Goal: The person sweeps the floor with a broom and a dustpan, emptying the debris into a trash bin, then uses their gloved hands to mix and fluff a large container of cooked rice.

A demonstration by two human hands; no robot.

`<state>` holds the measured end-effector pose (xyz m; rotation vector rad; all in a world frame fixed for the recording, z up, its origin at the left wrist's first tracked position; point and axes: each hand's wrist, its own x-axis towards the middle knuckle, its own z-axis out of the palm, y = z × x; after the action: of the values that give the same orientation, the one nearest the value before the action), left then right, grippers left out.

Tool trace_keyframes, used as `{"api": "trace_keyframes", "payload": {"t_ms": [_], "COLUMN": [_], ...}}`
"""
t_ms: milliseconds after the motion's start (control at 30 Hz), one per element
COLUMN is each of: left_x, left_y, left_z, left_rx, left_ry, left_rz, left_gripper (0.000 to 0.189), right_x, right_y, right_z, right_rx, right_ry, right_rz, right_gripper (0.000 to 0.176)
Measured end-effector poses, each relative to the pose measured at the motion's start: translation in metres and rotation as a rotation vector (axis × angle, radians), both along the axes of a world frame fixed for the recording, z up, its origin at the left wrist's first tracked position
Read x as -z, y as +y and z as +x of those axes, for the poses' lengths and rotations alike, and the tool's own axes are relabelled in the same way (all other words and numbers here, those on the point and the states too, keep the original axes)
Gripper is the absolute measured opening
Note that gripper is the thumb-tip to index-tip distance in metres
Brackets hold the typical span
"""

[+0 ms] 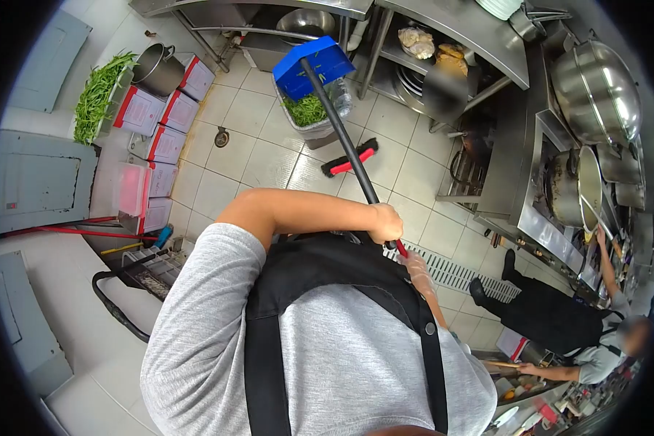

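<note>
My left hand (386, 223) is wrapped round the black pole of a long-handled dustpan. Its blue pan (313, 67) is raised over a lined bin (323, 134) holding chopped greens (307, 109), with green bits also in the pan. Just below, my right hand (416, 269) closes round a red handle (402, 249). A broom head (349, 158), black with a red strip, lies on the tiled floor beside the bin; most of its stick is hidden behind the dustpan pole.
Labelled boxes (168, 145), a steel pot (158, 70) and greens (102, 98) stand at the left. Steel shelving (479, 36) is at upper right. A co-worker (559, 320) stands at the stove, right. A floor drain grate (450, 273) runs near my hands.
</note>
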<state>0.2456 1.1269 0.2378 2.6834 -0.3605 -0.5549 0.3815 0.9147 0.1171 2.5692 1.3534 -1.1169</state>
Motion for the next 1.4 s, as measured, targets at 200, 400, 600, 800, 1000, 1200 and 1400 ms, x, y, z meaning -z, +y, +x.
{"api": "trace_keyframes", "payload": {"t_ms": [200, 400, 600, 800, 1000, 1200, 1400], "left_x": [-0.041, -0.094, -0.117, -0.117, -0.121, -0.107, -0.112], "left_y": [0.064, 0.098, 0.118, 0.120, 0.118, 0.116, 0.109], "left_z": [-0.006, -0.013, -0.013, -0.022, -0.061, -0.085, -0.087], "left_rx": [-0.174, -0.285, -0.354, -0.276, -0.178, -0.109, -0.172], "left_ry": [-0.164, -0.258, -0.308, -0.249, -0.236, -0.156, -0.199], "left_rz": [-0.014, -0.109, -0.198, -0.179, -0.129, -0.019, -0.055], "left_gripper": [0.014, 0.014, 0.015, 0.016, 0.016, 0.017, 0.017], "right_x": [-0.093, -0.134, -0.182, -0.226, -0.253, -0.212, -0.254], "right_y": [-0.106, -0.094, -0.058, 0.050, 0.170, 0.203, 0.170], "right_z": [0.012, -0.009, 0.046, 0.064, 0.068, 0.068, 0.052], "right_rx": [0.187, 0.353, -0.014, -0.401, -0.593, -0.471, -0.352], "right_ry": [0.016, 0.260, -0.321, -0.639, -0.693, -0.282, -0.152], "right_rz": [0.137, 0.344, 0.143, 0.137, 0.331, 0.076, -0.061], "right_gripper": [0.034, 0.031, 0.043, 0.042, 0.043, 0.058, 0.061]}}
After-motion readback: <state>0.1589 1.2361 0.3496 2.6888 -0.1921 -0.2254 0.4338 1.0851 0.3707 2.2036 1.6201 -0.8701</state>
